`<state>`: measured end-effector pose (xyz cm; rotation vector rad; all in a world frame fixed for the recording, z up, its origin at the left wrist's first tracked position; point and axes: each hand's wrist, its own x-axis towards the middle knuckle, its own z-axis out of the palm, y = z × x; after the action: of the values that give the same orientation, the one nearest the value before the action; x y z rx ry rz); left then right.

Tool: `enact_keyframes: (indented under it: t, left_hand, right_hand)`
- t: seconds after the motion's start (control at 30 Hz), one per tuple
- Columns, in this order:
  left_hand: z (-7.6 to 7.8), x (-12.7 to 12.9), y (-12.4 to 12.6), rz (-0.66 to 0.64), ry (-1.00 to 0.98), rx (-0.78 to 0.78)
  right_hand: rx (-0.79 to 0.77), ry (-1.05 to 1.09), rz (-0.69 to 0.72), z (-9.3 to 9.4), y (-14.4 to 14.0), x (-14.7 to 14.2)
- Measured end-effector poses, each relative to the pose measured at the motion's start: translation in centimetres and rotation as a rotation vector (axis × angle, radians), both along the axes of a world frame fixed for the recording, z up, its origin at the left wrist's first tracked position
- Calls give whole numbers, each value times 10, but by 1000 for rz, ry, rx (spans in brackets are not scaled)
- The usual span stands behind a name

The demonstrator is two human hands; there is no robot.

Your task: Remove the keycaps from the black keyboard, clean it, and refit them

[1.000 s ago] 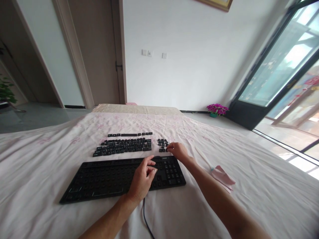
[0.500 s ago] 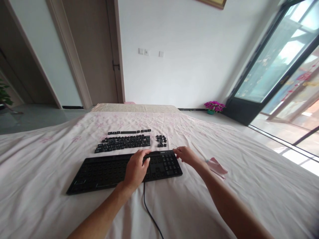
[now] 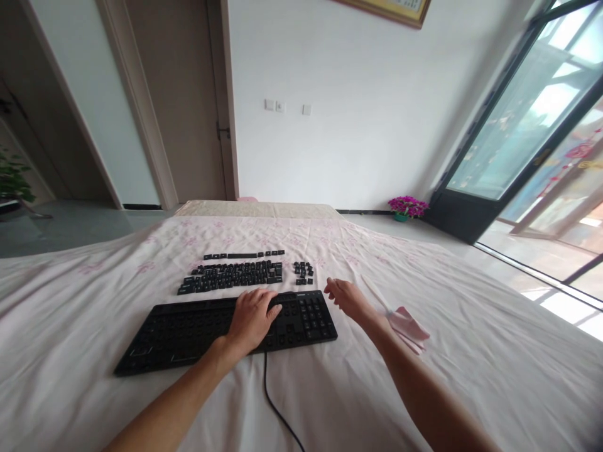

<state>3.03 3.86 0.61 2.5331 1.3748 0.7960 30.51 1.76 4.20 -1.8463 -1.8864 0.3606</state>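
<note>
A black keyboard (image 3: 198, 314) lies slightly askew on the bedsheet. Its number pad at the right carries keycaps, while much of the left part looks bare. My left hand (image 3: 250, 317) grips the keyboard across its middle, fingers at the far edge and thumb over the near keys. My right hand (image 3: 345, 296) is just off the keyboard's right top corner, fingertips pinched together; what they hold, if anything, is too small to make out. Beyond the keyboard lie loose keycaps (image 3: 233, 275) in rows, a strip with the space bar (image 3: 242, 256), and a smaller group of keycaps (image 3: 303, 270).
A black cable (image 3: 271, 397) runs from the keyboard toward me. A folded pink cloth (image 3: 409, 328) lies by my right forearm. The wrinkled, flowered bedsheet (image 3: 475, 339) spreads under everything. Past the bed are a wall, a door (image 3: 174, 100) and a pot of purple flowers (image 3: 407, 207).
The keyboard has shifted a little left with my left hand on it. My right hand has come away from the keyboard's corner, so a small gap shows between them.
</note>
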Motion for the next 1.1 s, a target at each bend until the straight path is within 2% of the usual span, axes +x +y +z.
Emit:
enact_keyframes:
  t: [0.1,0.2,0.27,0.37,0.47,0.63,0.97,1.1]
  left_hand:
    - [10,15,6,-20,-60,-78]
    - [14,33,14,-74,-165,-130]
    - [11,43,17,-87,-231,-156]
    - [4,50,19,-73,-306,-190]
    - [-3,49,19,-92,-342,-207]
    - [-6,43,20,-123,-380,-219]
    - [-6,45,18,-149,-272,-203]
    - [-6,47,18,-143,-204,-194]
  right_hand:
    - [23,13,-29,22,5,5]
    - [98,114,-44,30,11,1]
    - [138,301,-38,26,18,-6]
    - [74,592,11,14,25,-19]
    - [13,701,98,4,24,-32]
    - [82,631,126,-8,13,-43]
    - [202,392,359,-14,8,-51]
    - [211,374,380,-21,9,-49]
